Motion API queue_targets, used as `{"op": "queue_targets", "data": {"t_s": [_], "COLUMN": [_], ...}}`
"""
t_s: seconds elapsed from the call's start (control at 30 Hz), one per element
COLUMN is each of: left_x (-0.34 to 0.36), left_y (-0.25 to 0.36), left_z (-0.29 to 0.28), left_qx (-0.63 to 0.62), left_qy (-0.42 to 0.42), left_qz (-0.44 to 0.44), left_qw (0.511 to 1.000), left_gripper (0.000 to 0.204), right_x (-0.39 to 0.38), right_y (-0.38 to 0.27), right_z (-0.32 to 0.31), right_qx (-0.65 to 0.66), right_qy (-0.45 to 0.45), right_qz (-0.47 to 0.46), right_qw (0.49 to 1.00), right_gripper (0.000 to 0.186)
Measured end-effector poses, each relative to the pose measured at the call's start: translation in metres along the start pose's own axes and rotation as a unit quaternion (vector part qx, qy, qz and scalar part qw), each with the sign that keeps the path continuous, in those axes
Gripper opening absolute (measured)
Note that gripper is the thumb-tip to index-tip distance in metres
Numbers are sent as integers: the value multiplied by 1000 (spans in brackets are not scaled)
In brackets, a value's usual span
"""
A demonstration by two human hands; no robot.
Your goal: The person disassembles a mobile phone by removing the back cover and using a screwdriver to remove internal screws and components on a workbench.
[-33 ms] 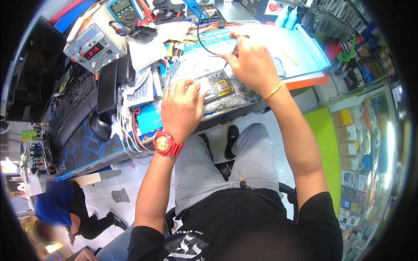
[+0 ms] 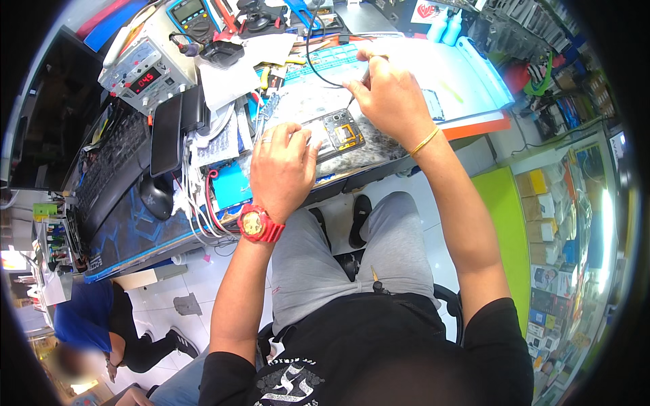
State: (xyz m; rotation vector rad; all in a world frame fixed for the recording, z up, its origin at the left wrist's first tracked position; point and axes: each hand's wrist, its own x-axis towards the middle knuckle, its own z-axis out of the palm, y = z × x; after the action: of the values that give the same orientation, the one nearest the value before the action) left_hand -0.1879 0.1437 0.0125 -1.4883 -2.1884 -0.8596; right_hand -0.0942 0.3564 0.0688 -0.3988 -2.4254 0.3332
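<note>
An opened phone [image 2: 347, 134], its dark inner frame bare with an orange-yellow outline near the camera end, lies on the mottled worktop. My left hand [image 2: 283, 166], closed, holds the phone's left end, fingertips over it; that end is hidden beneath them. Above the camera end, my right hand [image 2: 394, 98] pinches a slim, dark, pointed tool [image 2: 351, 101]. Its tip reaches down to the phone's upper edge; whether it touches, I cannot tell. Much of the tool's handle is covered by my fingers. A black cable [image 2: 309, 57] curves down close to my right thumb.
Left of my hands stand a power supply [image 2: 145, 78] with red digits, an upright black phone [image 2: 167, 132], a keyboard [image 2: 112, 162] and a mouse [image 2: 157, 194]. White cables [image 2: 196, 203] hang nearby. A blue-edged mat [image 2: 474, 74] lies to the right. Another person [image 2: 84, 318] is at lower left.
The red digits on the power supply have changed. Both hands, the phone and the tool stay practically in place.
</note>
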Motion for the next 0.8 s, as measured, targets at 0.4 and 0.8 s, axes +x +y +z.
{"op": "queue_targets", "data": {"t_s": [0.4,0.8], "left_x": [-2,0], "left_y": [-2,-1], "left_z": [1,0], "left_qx": [-2,-2], "left_qy": [3,-1], "left_qz": [-2,-1], "left_qw": [1000,1000], "left_gripper": [20,21], "right_x": [4,2], "right_y": [-7,-1], "right_z": [-6,-1], "right_qx": [-2,151], "right_qy": [-15,-19], "right_qz": [5,-36], "right_qw": [1000,988], "right_gripper": [43,43]}}
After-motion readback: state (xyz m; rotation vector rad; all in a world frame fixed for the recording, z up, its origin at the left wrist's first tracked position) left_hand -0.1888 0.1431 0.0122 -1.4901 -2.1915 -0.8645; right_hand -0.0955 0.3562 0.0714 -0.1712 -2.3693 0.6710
